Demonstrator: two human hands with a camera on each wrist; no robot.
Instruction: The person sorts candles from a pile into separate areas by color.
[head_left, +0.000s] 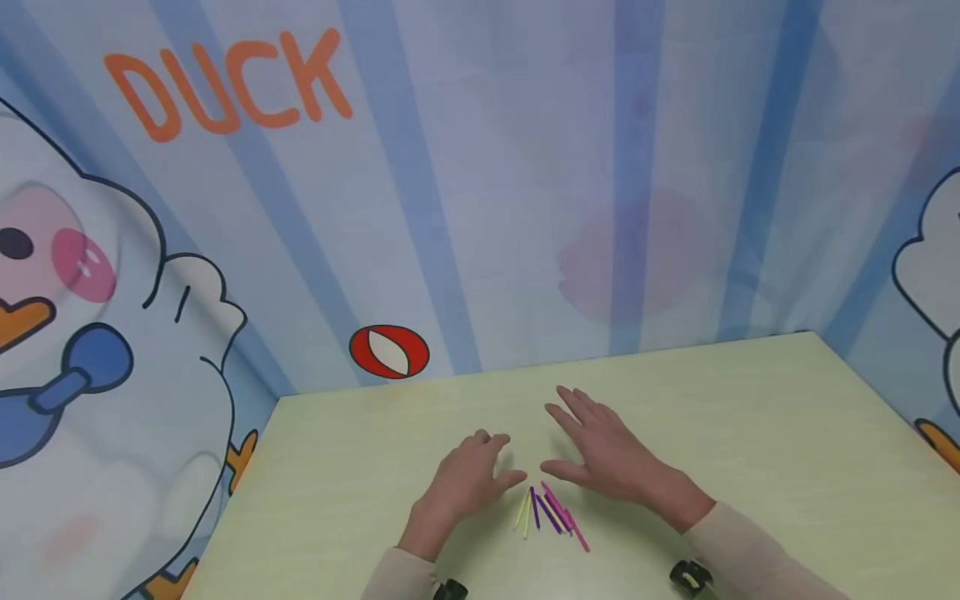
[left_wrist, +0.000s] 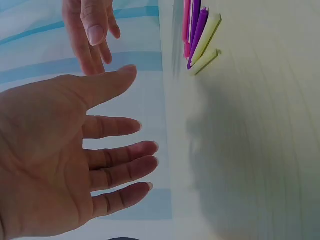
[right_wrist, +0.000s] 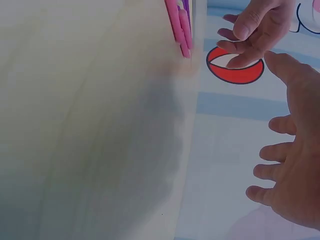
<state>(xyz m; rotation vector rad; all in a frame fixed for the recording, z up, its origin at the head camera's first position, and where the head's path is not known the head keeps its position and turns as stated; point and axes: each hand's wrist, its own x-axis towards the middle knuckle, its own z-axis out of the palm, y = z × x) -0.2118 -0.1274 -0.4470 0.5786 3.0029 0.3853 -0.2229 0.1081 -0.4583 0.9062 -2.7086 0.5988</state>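
Note:
Several thin sticks in pink, purple and pale yellow lie fanned out on the table; a pink stick (head_left: 577,531), a purple stick (head_left: 535,507) and a yellow stick (head_left: 521,510) are among them. To the left of the bunch, my left hand (head_left: 467,475) hovers with fingers extended and touches nothing. My right hand (head_left: 611,450) is raised on the other side, fingers spread, also holding nothing. Both wrist views show the bare hands apart from the sticks, whose ends appear at the top edge, such as a yellow stick (left_wrist: 206,40) and a pink stick (right_wrist: 173,20).
The pale yellow tabletop (head_left: 750,417) meets a printed backdrop (head_left: 517,208) with blue stripes, a duck drawing and orange lettering. A dark wrist device (head_left: 690,577) sits by the right sleeve, and another dark device (head_left: 451,590) by the left.

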